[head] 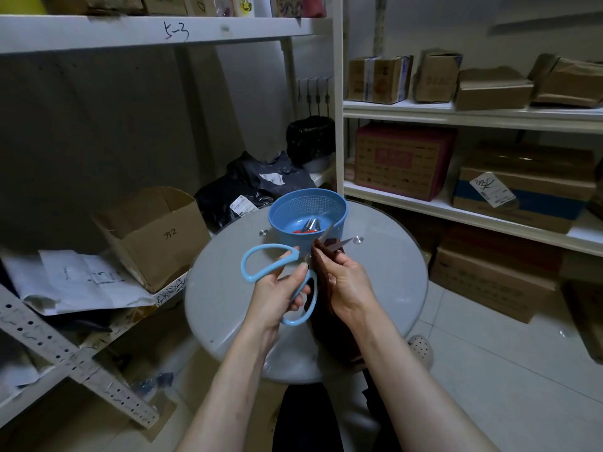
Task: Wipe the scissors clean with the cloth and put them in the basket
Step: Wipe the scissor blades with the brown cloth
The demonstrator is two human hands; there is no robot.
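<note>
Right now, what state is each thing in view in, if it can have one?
blue scissors: blades spread open, handles gripped by the left hand.
brown cloth: folded round one blade, pinched by the right hand, tail hanging down.
blue basket: upright on the round table, other scissors inside.
cardboard box: flaps open.
</note>
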